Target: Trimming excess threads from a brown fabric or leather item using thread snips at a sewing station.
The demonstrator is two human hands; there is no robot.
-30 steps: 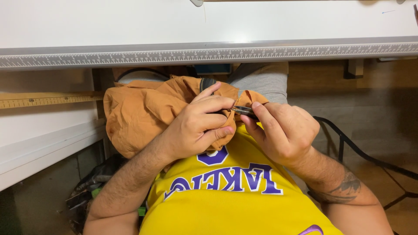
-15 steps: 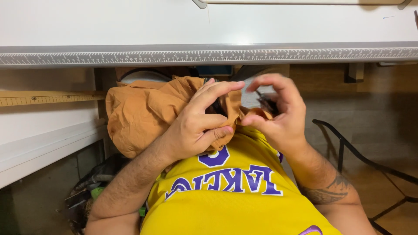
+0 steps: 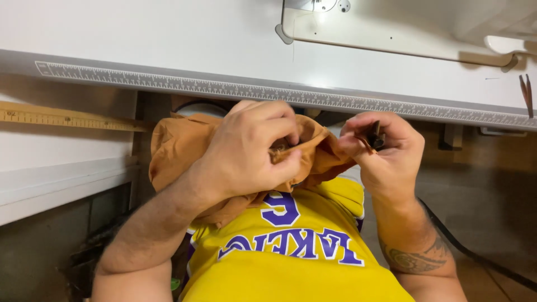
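Left hand (image 3: 249,151): closed around a bunch of the orange-brown fabric (image 3: 179,148), fingers curled in, thumb pressed on a fold; just below the ruler strip on the table edge.
Right hand (image 3: 386,154): clamped on a small dark tool (image 3: 376,136), pinched between thumb and fingertips; just below the same ruler strip, to the right of the left hand.
Hands together or apart: close, not touching; a fold of fabric bridging the gap.
Orange-brown fabric: bunched in the lap, under the table edge, spilling left of the left hand and over the yellow jersey (image 3: 296,263).
Small dark tool: upright in the right fingers, tip towards the ruler strip; exact kind too small to tell.
Table (image 3: 168,39): white, flat, filling the top of the view, with a printed ruler strip (image 3: 168,83) along its near edge.
Sewing machine (image 3: 391,25): white base on the table, beyond the ruler strip, above the right hand.
Wooden ruler (image 3: 67,118): yellow, lower than the table edge, far left of the fabric.
Dark cable (image 3: 475,254): on the floor, right of the right forearm.
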